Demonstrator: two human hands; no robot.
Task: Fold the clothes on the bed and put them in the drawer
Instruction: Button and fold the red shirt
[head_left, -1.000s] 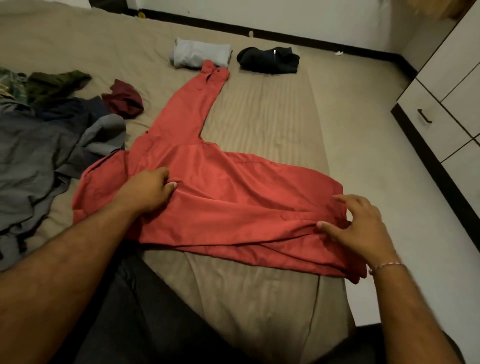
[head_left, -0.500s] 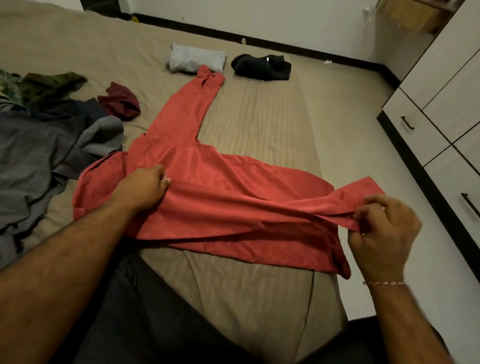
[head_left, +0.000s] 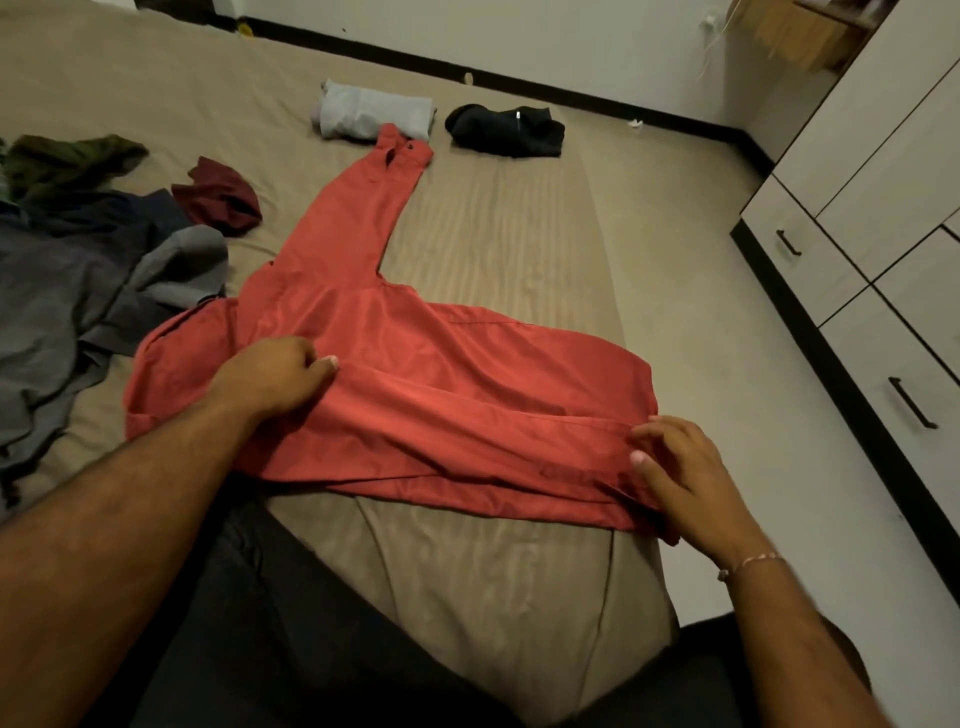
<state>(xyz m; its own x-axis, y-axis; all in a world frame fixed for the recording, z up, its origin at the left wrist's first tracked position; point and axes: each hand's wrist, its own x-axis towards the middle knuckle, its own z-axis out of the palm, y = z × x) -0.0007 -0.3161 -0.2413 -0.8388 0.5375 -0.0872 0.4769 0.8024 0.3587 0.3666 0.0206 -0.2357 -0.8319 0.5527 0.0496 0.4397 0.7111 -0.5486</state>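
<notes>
Two hands (head_left: 270, 376), one red shirt (head_left: 441, 395), two folded garments (head_left: 374, 111)

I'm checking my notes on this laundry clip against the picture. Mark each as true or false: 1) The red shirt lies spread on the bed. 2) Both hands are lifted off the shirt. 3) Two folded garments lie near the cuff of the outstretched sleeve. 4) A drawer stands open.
1) True: the red shirt lies spread on the bed.
2) False: the left hand and the right hand both rest on the shirt.
3) True: a folded light grey garment and a folded black garment lie there.
4) False: the drawers in view are closed.
</notes>
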